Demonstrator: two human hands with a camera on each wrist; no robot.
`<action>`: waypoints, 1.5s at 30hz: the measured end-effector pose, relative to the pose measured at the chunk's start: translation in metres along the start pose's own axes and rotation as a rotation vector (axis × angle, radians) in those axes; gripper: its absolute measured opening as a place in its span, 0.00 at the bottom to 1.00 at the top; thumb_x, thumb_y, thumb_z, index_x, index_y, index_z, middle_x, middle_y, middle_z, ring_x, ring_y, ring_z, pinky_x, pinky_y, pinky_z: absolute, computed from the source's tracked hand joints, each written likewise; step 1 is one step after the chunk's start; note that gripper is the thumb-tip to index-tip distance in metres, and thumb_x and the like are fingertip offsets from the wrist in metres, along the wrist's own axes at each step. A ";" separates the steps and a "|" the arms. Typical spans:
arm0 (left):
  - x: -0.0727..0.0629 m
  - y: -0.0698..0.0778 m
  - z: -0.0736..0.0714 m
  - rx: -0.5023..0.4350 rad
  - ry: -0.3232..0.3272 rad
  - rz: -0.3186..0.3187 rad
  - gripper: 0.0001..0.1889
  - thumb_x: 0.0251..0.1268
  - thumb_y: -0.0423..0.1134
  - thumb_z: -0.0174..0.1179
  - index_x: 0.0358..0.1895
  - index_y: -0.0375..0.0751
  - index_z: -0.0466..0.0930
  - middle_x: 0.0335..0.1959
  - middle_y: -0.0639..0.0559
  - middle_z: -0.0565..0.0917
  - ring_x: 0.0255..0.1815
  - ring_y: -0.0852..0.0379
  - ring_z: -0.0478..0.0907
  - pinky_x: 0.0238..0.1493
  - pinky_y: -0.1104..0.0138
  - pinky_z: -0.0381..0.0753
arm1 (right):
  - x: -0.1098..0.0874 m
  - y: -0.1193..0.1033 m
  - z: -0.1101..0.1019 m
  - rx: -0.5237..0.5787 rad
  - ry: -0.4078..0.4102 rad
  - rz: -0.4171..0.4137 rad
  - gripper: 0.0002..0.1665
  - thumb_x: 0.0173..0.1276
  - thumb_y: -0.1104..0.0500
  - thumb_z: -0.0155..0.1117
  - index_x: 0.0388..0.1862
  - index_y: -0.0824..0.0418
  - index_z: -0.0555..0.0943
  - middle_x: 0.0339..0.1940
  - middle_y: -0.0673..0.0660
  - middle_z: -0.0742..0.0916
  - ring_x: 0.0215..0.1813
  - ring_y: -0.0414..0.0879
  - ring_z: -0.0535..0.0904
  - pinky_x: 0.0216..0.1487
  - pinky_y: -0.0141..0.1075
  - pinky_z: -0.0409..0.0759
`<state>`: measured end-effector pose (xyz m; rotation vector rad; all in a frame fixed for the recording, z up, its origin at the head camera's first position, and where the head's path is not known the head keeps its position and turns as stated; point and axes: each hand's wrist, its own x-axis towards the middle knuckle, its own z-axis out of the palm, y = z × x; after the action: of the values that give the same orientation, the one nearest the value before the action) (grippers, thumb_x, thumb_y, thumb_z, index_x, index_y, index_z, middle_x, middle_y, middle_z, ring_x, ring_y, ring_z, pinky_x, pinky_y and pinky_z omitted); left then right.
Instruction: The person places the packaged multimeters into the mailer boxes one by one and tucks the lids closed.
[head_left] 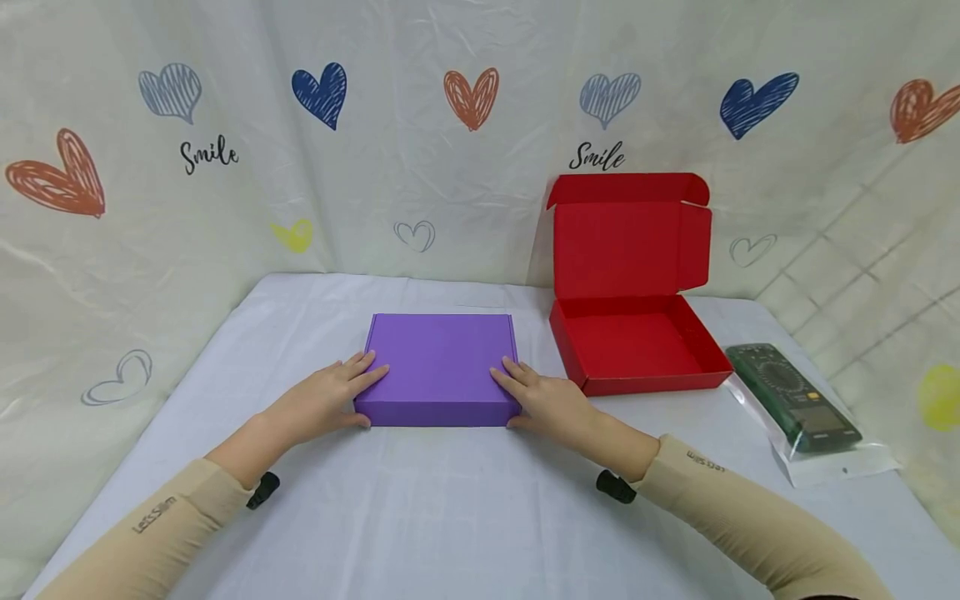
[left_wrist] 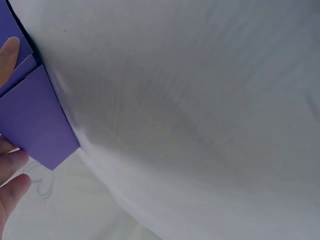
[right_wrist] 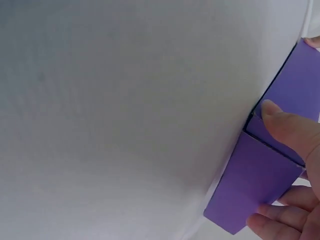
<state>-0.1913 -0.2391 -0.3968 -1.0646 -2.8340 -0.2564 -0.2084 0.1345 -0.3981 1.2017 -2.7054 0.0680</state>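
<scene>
A closed purple cardboard box (head_left: 441, 358) lies flat on the white-covered table in the head view. My left hand (head_left: 330, 396) grips its left front corner, fingers over the top and thumb at the front. At the right front corner my right hand (head_left: 551, 404) holds it the same way. In the left wrist view, the purple box (left_wrist: 37, 115) shows a side panel meeting the front, with the left thumb (left_wrist: 9, 57) against the front. The right wrist view has the right thumb (right_wrist: 287, 127) pressed on the front of the purple box (right_wrist: 255, 175), other fingers beyond the side.
A red cardboard box (head_left: 652, 387) stands with its lid raised, right of the purple one, nothing visible inside. Farther right, a green-and-black multimeter (head_left: 795, 396) lies in a clear plastic bag (head_left: 847, 468). A heart-printed curtain (head_left: 480, 183) hangs behind the table (head_left: 442, 517).
</scene>
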 end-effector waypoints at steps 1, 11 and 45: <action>0.000 0.000 0.000 0.001 0.000 -0.006 0.41 0.55 0.39 0.79 0.71 0.30 0.71 0.69 0.23 0.70 0.67 0.27 0.71 0.63 0.39 0.73 | 0.000 0.000 0.000 -0.006 0.000 -0.001 0.47 0.59 0.49 0.81 0.73 0.64 0.74 0.70 0.68 0.78 0.62 0.61 0.81 0.41 0.42 0.88; 0.005 0.007 -0.001 0.026 0.011 -0.025 0.38 0.53 0.37 0.80 0.67 0.27 0.74 0.67 0.23 0.72 0.68 0.27 0.71 0.62 0.41 0.75 | 0.001 -0.003 0.002 -0.081 0.029 -0.037 0.45 0.58 0.49 0.82 0.71 0.64 0.76 0.67 0.68 0.80 0.63 0.61 0.81 0.37 0.40 0.88; 0.011 0.007 -0.004 -0.295 -0.120 -0.428 0.53 0.57 0.45 0.77 0.81 0.34 0.55 0.77 0.25 0.58 0.71 0.25 0.64 0.66 0.38 0.69 | 0.009 0.002 -0.011 0.042 -0.158 0.264 0.55 0.59 0.38 0.78 0.80 0.58 0.66 0.72 0.66 0.76 0.26 0.51 0.84 0.19 0.32 0.65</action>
<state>-0.1948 -0.2281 -0.3899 -0.5055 -3.1786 -0.6833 -0.2143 0.1302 -0.3859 0.8871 -3.0006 0.0678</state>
